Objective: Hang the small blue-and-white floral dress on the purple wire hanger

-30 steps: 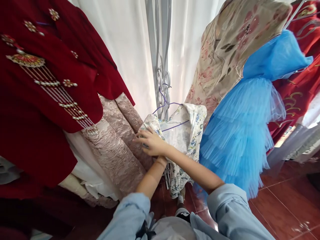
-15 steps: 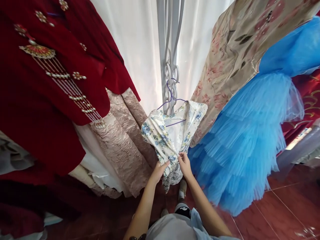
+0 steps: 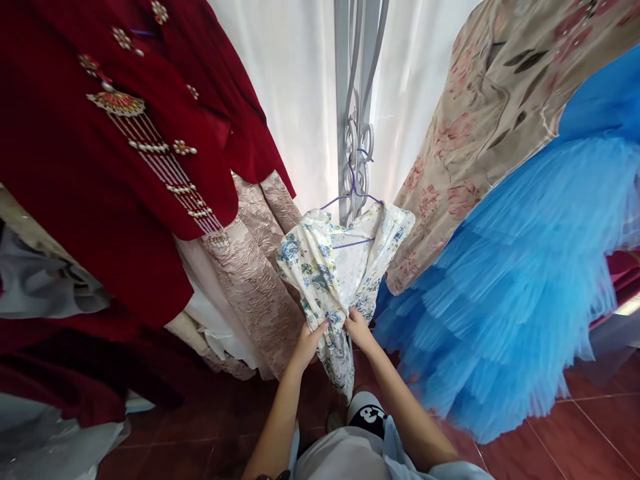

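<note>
A white dress with blue flowers [image 3: 320,270] hangs from a purple hanger [image 3: 353,189] on a grey metal stand [image 3: 367,100]. My left hand [image 3: 310,341] pinches the dress at its left side, near the waist, thumb on top of the cloth. Just to the right, my right hand [image 3: 357,327] grips the wrapped front edge below the V-shaped neckline. The fingers of both hands are partly hidden by the fabric. Below my hands the lower part of the dress tapers down towards my legs.
On the left hang a dark red jacket [image 3: 210,147] with beaded ornaments and a pinkish brocade garment [image 3: 255,260]. To the right are a beige floral dress [image 3: 465,153] and a blue tiered tulle dress [image 3: 505,287]. A white curtain [image 3: 295,87] hangs behind; red tiles [image 3: 595,427] cover the floor.
Both hands, still on the dress, have shifted slightly left and down. The lower fabric now hangs narrower and more to a point. The camera view has turned a little left.
</note>
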Available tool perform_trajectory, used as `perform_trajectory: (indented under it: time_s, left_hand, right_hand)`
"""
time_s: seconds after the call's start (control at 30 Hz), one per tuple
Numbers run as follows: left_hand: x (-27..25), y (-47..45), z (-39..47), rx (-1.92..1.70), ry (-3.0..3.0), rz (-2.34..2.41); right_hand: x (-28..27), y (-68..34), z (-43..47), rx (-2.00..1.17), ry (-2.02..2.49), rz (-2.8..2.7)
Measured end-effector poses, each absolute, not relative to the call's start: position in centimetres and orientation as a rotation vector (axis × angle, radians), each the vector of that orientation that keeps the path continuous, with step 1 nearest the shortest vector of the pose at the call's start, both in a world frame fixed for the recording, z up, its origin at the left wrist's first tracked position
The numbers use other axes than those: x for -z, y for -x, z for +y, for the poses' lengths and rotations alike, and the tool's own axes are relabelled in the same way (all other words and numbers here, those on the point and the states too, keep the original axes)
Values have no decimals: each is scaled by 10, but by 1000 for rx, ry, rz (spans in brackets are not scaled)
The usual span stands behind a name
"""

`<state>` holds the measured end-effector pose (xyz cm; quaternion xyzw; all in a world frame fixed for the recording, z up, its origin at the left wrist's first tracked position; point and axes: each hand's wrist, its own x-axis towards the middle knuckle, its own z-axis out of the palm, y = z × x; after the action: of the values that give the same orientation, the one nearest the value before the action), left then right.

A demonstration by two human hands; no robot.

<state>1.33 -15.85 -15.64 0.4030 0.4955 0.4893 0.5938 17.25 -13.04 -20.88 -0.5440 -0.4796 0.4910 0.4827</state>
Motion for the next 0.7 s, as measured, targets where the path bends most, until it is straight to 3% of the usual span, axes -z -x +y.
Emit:
perform_trajectory:
  time_s: [0.13,0.3,0.47,0.7]
  left_hand:
    - [165,-3,-151,-1196,-949,1200]
    - [193,-17,-154,-1709,-1189,1678]
    - [224,-54,-162,-1349,-1683,1496]
    - [243,-80,-150,-1402,-1871,1522]
  right_hand:
    - [218,-163,-132,-1247,1319,-1116]
    - [221,-171,-141,-1314,1313,-1054]
    - [215,-178,-154,-1399,1305,-1041]
    - [190,-185,-150,-1498,1304,-930]
